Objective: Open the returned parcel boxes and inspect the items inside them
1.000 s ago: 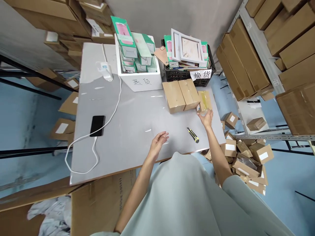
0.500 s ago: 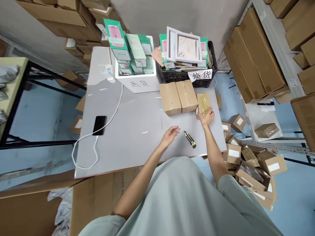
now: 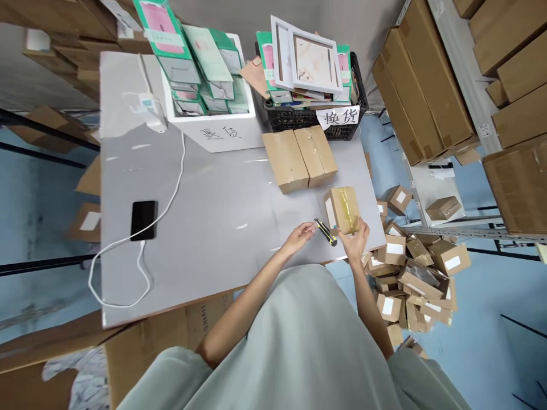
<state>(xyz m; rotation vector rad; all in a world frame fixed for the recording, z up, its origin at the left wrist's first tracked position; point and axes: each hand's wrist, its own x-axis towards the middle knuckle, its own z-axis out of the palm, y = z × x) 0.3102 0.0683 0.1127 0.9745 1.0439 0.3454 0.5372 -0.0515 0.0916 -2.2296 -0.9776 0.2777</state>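
Observation:
My right hand (image 3: 354,241) grips the near end of a small cardboard box (image 3: 347,206), with thumb and fingers at its corners. Yellowish tape runs over the box's top, and a white label is on its left side. A yellow-and-black utility knife (image 3: 325,232) lies on the table just left of this box. My left hand (image 3: 300,238) hovers by the tip of the knife, fingers stretched loosely and nothing visible in them. Two larger cardboard boxes, a left one (image 3: 287,162) and a right one (image 3: 316,155), stand side by side behind.
A white foam box (image 3: 231,134) of green packages and a black crate (image 3: 294,119) with frames stand at the back. On the left, a phone (image 3: 144,220) is plugged into a white cable (image 3: 174,196). Cartons lie heaped on the floor (image 3: 482,290) to the right.
My right hand has pulled the small box nearer, away from the two larger boxes. My left hand has come closer to the utility knife. The view has shifted to the right.

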